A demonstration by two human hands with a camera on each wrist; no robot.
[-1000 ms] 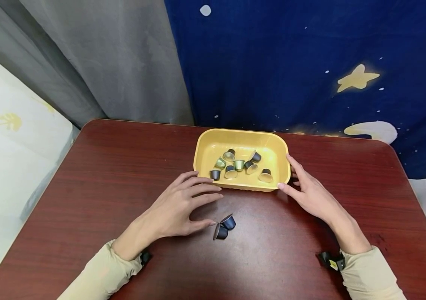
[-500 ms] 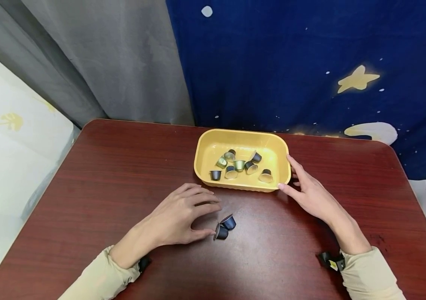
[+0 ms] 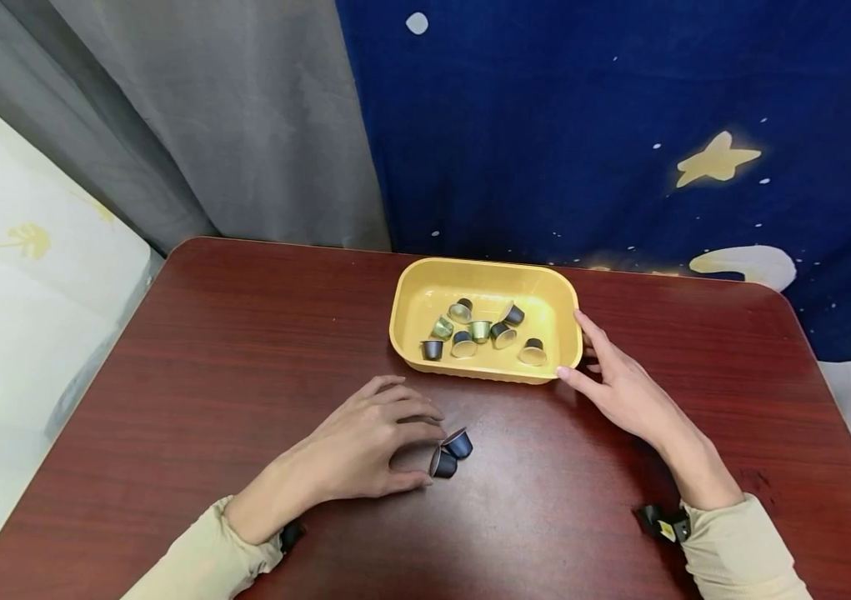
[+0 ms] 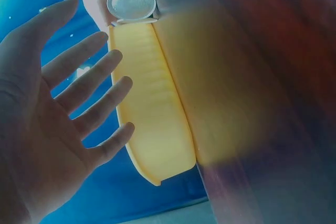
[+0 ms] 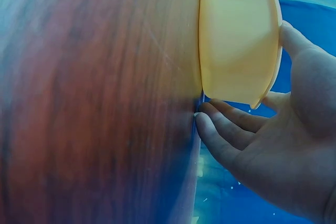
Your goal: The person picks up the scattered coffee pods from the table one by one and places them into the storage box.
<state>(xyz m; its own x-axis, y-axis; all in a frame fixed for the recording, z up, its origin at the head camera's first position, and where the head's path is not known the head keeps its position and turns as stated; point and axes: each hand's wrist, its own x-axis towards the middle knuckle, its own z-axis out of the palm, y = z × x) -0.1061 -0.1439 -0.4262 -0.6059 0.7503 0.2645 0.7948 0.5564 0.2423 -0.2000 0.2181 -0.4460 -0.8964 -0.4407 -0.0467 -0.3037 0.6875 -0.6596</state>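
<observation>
Two dark coffee capsules, a black one (image 3: 443,462) and a blue one (image 3: 458,443), lie on their sides against each other on the table. My left hand (image 3: 365,437) reaches in from their left, thumb and fingers spread apart, fingertips right beside the black capsule. One capsule (image 4: 132,2) shows its pale round lid in the left wrist view. Behind them stands a yellow plastic bin (image 3: 485,372) holding several black and green coffee capsules (image 3: 480,331). At its right front corner my right hand (image 3: 623,387) touches the rim with thumb and index finger, the other fingers loosely bent beside it.
The dark red wooden table (image 3: 260,333) runs back to a grey curtain (image 3: 267,125) and a blue curtain (image 3: 545,125) with stars. White patterned cloth (image 3: 12,333) hangs along the left side.
My left hand has drawn back from the bin's front left rim toward the two loose capsules, its fingers coming nearer to them. The right hand has stayed at the bin's corner.
</observation>
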